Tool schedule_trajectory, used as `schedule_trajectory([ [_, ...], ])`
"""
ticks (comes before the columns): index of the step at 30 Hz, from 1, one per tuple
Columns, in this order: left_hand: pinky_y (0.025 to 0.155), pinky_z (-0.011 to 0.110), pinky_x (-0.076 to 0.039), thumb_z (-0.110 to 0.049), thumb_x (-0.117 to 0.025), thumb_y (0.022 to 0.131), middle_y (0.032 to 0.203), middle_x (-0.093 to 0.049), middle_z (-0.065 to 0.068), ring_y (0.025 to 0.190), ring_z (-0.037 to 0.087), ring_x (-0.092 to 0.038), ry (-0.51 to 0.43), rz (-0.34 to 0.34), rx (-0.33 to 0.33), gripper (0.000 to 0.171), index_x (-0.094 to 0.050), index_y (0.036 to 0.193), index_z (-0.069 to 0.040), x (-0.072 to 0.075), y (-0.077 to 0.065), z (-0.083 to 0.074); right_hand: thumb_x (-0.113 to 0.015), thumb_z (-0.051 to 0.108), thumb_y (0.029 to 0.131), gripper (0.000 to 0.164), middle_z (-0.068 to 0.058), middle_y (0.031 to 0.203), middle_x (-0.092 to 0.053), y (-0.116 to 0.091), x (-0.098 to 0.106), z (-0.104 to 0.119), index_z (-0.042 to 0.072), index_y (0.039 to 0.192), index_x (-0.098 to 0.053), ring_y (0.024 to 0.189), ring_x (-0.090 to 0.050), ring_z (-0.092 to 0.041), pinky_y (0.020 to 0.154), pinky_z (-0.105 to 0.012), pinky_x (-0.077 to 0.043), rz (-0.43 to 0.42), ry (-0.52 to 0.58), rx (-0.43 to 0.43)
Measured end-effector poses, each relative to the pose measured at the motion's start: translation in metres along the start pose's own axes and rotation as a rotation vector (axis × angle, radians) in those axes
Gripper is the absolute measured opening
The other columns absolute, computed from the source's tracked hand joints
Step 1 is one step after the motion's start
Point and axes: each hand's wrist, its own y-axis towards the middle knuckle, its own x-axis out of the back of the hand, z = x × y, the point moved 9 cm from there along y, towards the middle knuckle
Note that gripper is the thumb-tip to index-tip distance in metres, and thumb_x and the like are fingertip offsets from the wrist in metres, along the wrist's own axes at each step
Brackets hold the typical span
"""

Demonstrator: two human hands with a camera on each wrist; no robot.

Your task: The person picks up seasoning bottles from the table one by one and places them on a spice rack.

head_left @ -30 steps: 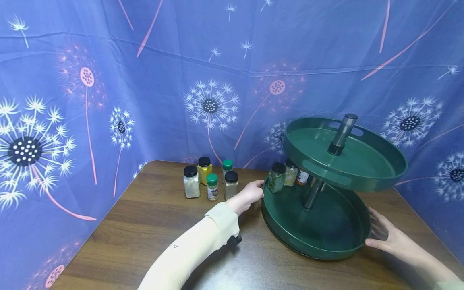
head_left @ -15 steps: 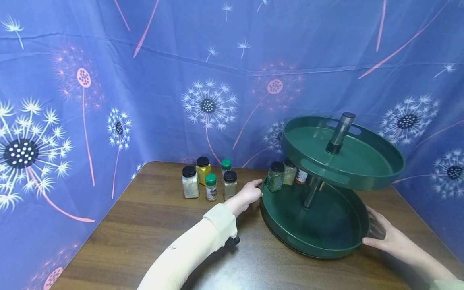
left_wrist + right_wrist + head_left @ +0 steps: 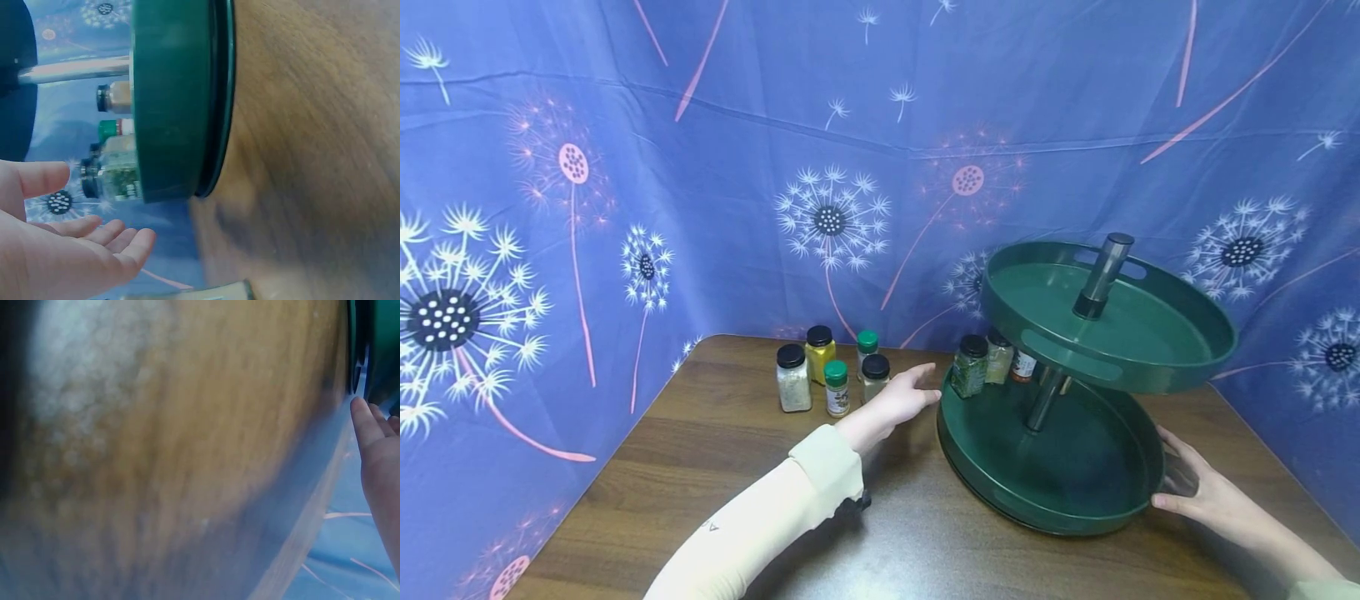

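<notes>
My left hand (image 3: 898, 398) is spread with nothing in it, just left of the lower tray of a green two-tier turntable (image 3: 1045, 504). In the left wrist view that hand's fingertips stand apart from the tray wall, near the black-capped jar of green herbs (image 3: 119, 180). My right hand (image 3: 1206, 496) touches the outside of the lower tray on the right, thumb at the front and fingers further back. Several spice jars sit at the lower tray's back left, among them the herb jar (image 3: 970, 373) and a pale one (image 3: 999, 360). The upper tray (image 3: 1150, 329) partly hides them.
Left of the turntable, several jars stand on the wooden table (image 3: 700, 483): a white one (image 3: 794, 387), a yellow one (image 3: 822, 358), two green-capped ones and a black-capped one (image 3: 875, 375) close by my left hand. A blue dandelion-print cloth (image 3: 737, 167) hangs behind.
My left hand has come off the lower tray's left rim, drawn slightly left and spread its fingers. The right hand keeps its place at the tray, and the turntable looks unmoved.
</notes>
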Motion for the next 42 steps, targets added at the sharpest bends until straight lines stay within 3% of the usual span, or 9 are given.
schedule_trajectory([
  [4,0.108,0.046,-0.031,-0.014,-0.057,0.093,0.148,-0.038,0.012,0.137,0.031,-0.032,0.018,0.015,-0.026,0.057,-0.036,0.145,-0.010,0.008,-0.010,-0.008,-0.062,-0.013,0.080,0.090,0.032,0.136,-0.023,0.000,0.002,0.000,-0.003,0.149,-0.005,0.115,-0.030,0.024,0.085,0.000,-0.034,-0.017,-0.038,-0.017],
  [11,0.110,0.049,-0.028,-0.017,-0.057,0.093,0.147,-0.039,0.010,0.137,0.030,-0.033,0.075,0.033,-0.134,0.057,-0.035,0.146,-0.013,0.024,-0.036,-0.028,-0.064,-0.012,0.080,0.090,0.033,0.133,-0.024,0.000,0.004,-0.001,-0.002,0.149,-0.007,0.112,-0.030,0.025,0.084,0.001,-0.033,-0.036,-0.062,-0.042],
  [22,0.107,0.048,-0.033,-0.021,-0.061,0.092,0.150,-0.035,0.002,0.138,0.025,-0.031,0.134,-0.006,-0.220,0.063,-0.032,0.148,-0.022,0.063,-0.072,-0.045,-0.063,-0.012,0.080,0.090,0.032,0.134,-0.024,0.000,0.004,0.000,-0.003,0.149,-0.007,0.113,-0.030,0.024,0.085,0.000,-0.033,-0.031,-0.063,-0.037],
  [28,0.108,0.047,-0.032,-0.023,-0.066,0.088,0.147,-0.039,0.005,0.137,0.024,-0.034,0.176,-0.070,-0.297,0.069,-0.031,0.147,-0.019,0.082,-0.086,-0.052,-0.063,-0.011,0.080,0.090,0.033,0.133,-0.024,-0.002,0.004,-0.001,-0.002,0.149,-0.007,0.113,-0.029,0.025,0.085,0.001,-0.032,-0.032,-0.067,-0.044],
  [35,0.104,0.048,-0.036,-0.026,-0.070,0.085,0.145,-0.041,-0.001,0.133,0.023,-0.038,0.185,-0.148,-0.325,0.068,-0.035,0.144,-0.030,0.107,-0.100,-0.050,-0.063,-0.012,0.080,0.089,0.032,0.133,-0.025,-0.002,0.002,0.000,-0.004,0.149,-0.006,0.114,-0.030,0.025,0.086,0.001,-0.032,-0.029,-0.052,-0.039],
  [42,0.104,0.045,-0.037,-0.027,-0.073,0.083,0.144,-0.043,-0.003,0.132,0.016,-0.039,0.274,-0.237,-0.397,0.069,-0.038,0.142,-0.025,0.133,-0.113,-0.044,-0.063,-0.010,0.081,0.089,0.033,0.132,-0.023,-0.001,0.001,-0.001,-0.003,0.149,-0.006,0.113,-0.028,0.025,0.084,0.000,-0.034,-0.019,-0.062,-0.058],
])
